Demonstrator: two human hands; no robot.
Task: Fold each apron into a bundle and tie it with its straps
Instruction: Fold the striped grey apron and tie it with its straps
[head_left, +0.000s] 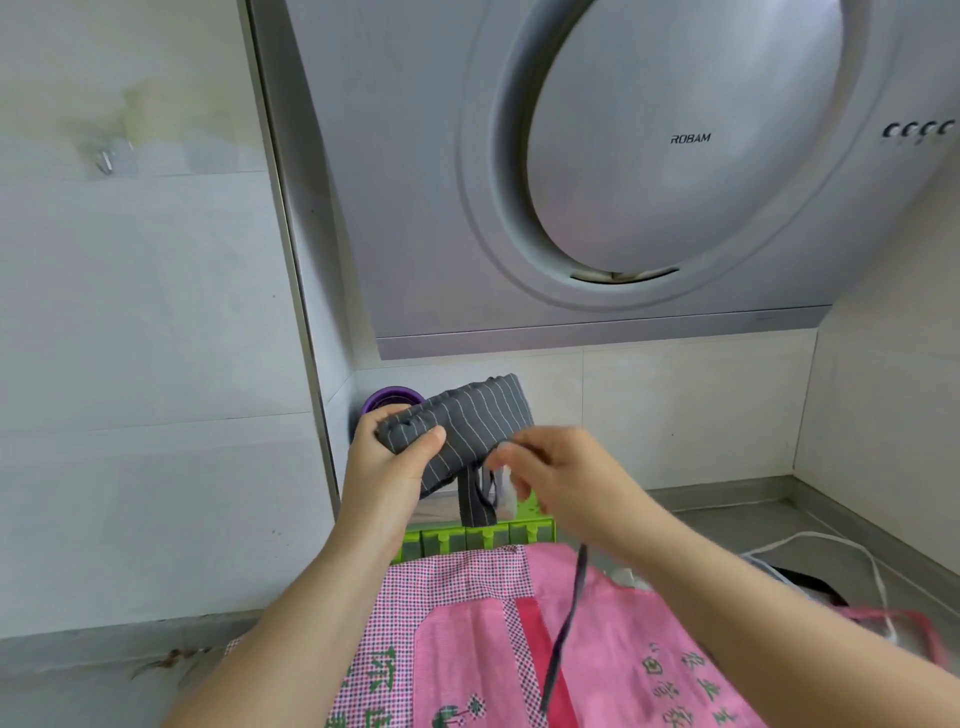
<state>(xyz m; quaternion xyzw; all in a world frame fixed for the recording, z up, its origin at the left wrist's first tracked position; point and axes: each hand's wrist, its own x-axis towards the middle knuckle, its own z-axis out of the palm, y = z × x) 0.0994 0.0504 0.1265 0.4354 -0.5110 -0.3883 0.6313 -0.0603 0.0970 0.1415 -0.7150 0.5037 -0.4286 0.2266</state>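
A grey pinstriped apron (465, 427), folded into a compact bundle, is held up in mid-air at the centre of the frame, in front of the white tiled wall. Its left end is clamped by the left hand (387, 462), thumb pressed over the front of the fabric and fingers wrapped behind. The right hand (558, 467) is seen at the bundle's right end, slightly blurred; its fingers are pinched together on a thin dark strap (569, 613), which trails down from the hand towards the lower centre of the frame. A wider striped strap (475, 499) is seen hanging straight down from the underside of the bundle.

A pink checked apron (467, 639) with green printed characters is spread flat across the lower centre of the frame, below both forearms. A lime-green rack (478, 538) is partly visible just beyond its upper edge. A purple round container (392, 397) is partly hidden behind the left hand. A grey range hood (649, 171) marked ROBAM fills the upper right. A white cord (831, 551) is looped on the steel countertop (753, 512) at lower right, near a pink-rimmed item too blurred to identify.
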